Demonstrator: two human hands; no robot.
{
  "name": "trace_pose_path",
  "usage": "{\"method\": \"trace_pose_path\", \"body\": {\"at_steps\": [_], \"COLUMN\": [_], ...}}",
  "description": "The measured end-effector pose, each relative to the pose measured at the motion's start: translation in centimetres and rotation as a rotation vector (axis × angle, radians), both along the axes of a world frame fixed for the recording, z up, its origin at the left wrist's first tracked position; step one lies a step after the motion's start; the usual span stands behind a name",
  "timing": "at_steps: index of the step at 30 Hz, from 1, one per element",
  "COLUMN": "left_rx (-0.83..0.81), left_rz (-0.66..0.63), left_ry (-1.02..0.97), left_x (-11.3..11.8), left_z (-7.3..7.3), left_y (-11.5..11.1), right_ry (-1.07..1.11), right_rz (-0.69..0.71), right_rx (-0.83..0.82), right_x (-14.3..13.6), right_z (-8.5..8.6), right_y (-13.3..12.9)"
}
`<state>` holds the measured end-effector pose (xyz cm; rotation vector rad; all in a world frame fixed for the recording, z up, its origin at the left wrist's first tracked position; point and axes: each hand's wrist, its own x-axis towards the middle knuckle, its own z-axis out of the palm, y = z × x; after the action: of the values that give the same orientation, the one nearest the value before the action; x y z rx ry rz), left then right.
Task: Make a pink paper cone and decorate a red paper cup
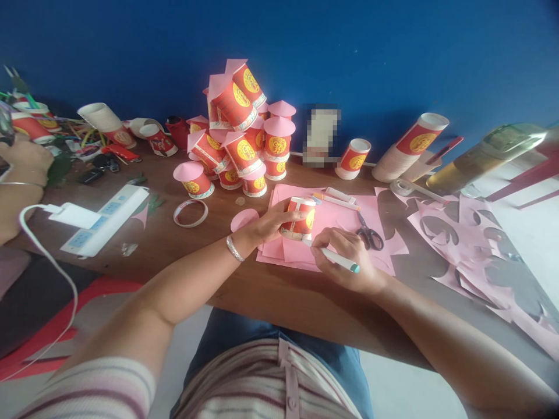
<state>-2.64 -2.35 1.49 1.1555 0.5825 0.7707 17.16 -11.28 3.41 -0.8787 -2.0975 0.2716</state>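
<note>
My left hand [276,226] is closed around a red paper cup [301,219] with a yellow emblem, held above pink paper sheets [292,254]. Between the fingers of my right hand [345,256] is a white marker [336,258] with a green end, its tip at the cup's lower rim. A pink paper disc [244,220] lies beside my left wrist. Black-handled scissors [370,237] rest on the pink paper just beyond my right hand, near an orange-and-white marker [338,201].
Red cups with pink cone tops [242,152] are piled at the back. Leftward are a white power strip [105,221], a tape ring [190,213] and another person's arm [21,180]. Pink paper scraps [476,250] spread at right, near a stack of cups [410,145].
</note>
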Motion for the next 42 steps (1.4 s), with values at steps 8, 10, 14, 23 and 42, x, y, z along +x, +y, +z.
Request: {"method": "trace_pose_path", "body": {"at_steps": [8,10,14,23,42], "left_rx": [-0.093,-0.096,-0.086,-0.122,-0.068], "left_rz": [-0.105,-0.1,-0.085,-0.067,-0.09], "left_ry": [-0.083,-0.09,-0.109,-0.095,-0.066], "left_x": [0.08,0.08,0.05,-0.01,0.08], "left_z": [-0.3,-0.45,-0.92,-0.61,-0.54], "left_y": [0.22,0.3,0.48,0.15,0.27], "right_ry": [-0.024,-0.032,-0.04,-0.063,-0.047], "right_rz": [-0.001,0.002,0.005,-0.026,0.055], "right_rx": [0.054,0.082,0.103,0.15,0.168], "right_x": [0.06,0.12,0.28,0.42,0.06], "right_z": [-0.3,-0.39,-0.44,-0.51,-0.34], "right_y": [0.08,0.14,0.25,0.36,0.25]}}
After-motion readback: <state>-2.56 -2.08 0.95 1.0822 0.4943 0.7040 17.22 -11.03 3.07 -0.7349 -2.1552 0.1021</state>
